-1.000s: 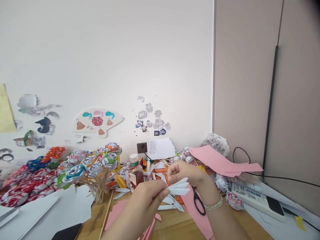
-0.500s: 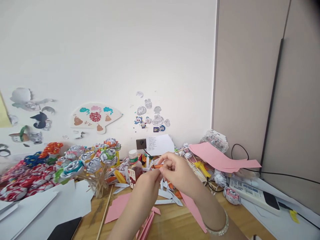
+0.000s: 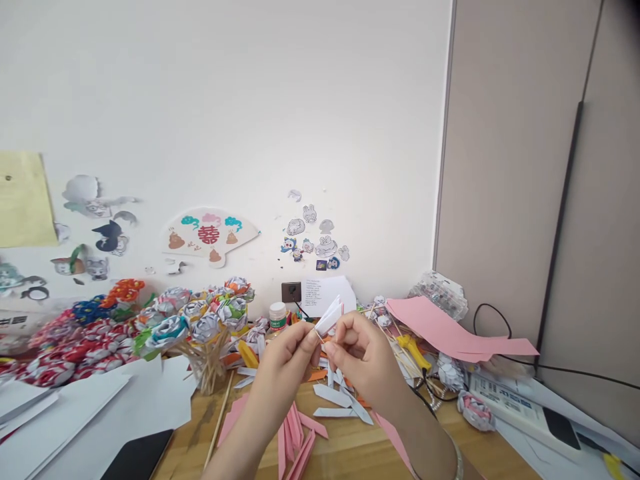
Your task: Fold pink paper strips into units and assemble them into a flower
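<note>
My left hand [image 3: 294,352] is closed, thumb and forefinger pinching the lower end of a folded white paper piece [image 3: 329,316] that fans upward. Just to its right, my right hand [image 3: 361,348] has curled fingers, with the thumb close to the base of the same paper; the fingers hide what exactly it grips. Below the hands, folded pink paper strips [image 3: 295,437] lie in a loose bunch on the wooden table [image 3: 350,453]. Folded white strips [image 3: 334,396] are scattered behind them, near my right hand.
Paper flowers on sticks [image 3: 205,327] stand at the left, beside white sheets [image 3: 100,413] and a black phone [image 3: 137,457]. Behind my left hand is a capped bottle [image 3: 277,315]. To the right are pink sheets [image 3: 450,327], a yellow-handled tool [image 3: 415,352] and a paper flower [image 3: 475,410].
My hands have turned and parted slightly, bringing the folded white paper into sight between them. The view has swung a little to the left, so more of the pink strips shows.
</note>
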A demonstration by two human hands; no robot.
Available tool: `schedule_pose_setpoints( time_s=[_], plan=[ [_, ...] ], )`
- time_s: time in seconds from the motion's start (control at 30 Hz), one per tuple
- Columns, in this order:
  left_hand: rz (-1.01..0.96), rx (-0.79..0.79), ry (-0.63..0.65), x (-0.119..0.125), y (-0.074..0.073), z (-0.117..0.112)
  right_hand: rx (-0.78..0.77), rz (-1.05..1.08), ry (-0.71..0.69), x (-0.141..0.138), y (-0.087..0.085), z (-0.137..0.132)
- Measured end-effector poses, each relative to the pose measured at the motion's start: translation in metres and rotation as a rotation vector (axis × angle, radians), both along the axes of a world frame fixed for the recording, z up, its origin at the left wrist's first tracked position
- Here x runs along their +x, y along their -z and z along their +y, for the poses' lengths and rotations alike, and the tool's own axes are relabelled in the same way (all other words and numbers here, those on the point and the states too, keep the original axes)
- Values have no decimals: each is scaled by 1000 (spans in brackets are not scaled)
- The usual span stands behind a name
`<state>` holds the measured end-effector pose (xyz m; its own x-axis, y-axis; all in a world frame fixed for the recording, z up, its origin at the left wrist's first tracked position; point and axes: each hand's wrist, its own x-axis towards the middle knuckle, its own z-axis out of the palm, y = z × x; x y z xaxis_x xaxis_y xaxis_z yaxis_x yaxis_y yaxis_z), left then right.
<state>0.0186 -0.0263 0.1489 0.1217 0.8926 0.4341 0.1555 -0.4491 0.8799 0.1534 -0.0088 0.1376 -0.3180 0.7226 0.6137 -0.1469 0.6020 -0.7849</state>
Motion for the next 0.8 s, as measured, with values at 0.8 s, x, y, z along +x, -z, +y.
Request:
schedule_pose_setpoints(
  time_s=[0.8],
  plan=[
    [770,51,-18,4,-2,-19,-427,-219,-425,23,9,56]
  ],
)
